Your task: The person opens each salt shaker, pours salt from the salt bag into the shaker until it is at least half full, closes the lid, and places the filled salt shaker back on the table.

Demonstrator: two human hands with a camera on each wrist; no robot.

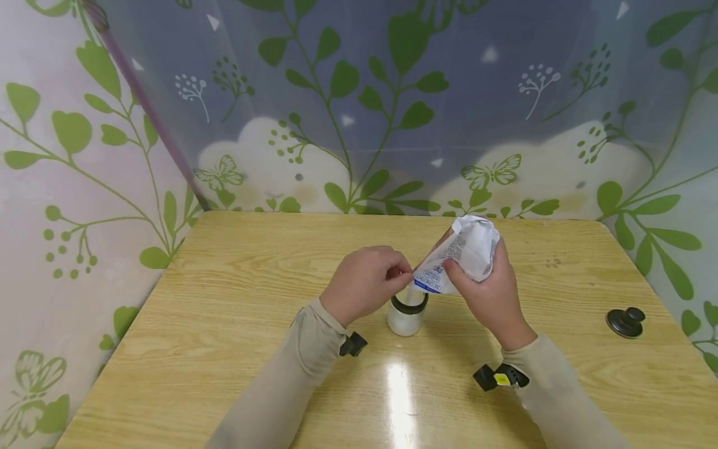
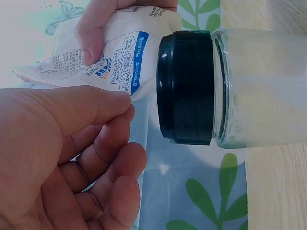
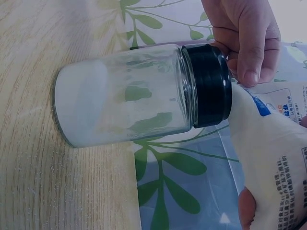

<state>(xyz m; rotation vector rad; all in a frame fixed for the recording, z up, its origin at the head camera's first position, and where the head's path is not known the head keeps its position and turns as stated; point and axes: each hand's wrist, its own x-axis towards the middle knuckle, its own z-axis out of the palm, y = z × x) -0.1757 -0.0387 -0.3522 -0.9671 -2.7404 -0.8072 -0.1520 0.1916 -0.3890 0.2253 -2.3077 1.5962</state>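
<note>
Apparently pouring is under way, the right hand (image 1: 496, 302) gripping the tilted bag (image 1: 477, 249) above and right of the jar (image 1: 404, 321), the left hand (image 1: 363, 282) pinching the bag's lower corner beside the jar's mouth, so the next move probably calls for steady tipping.

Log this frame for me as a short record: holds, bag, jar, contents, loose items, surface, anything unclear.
Holds: right hand grips the printed white bag; left hand pinches its corner
Bag position: tilted, lower end at the jar's mouth
Jar: glass jar with black collar, upright, uncovered
Contents: white material in the jar's lower part
Loose item: black knobbed lid, at the table's right side
Surface: wood-grain table
Unclear: how full the bag is
</note>
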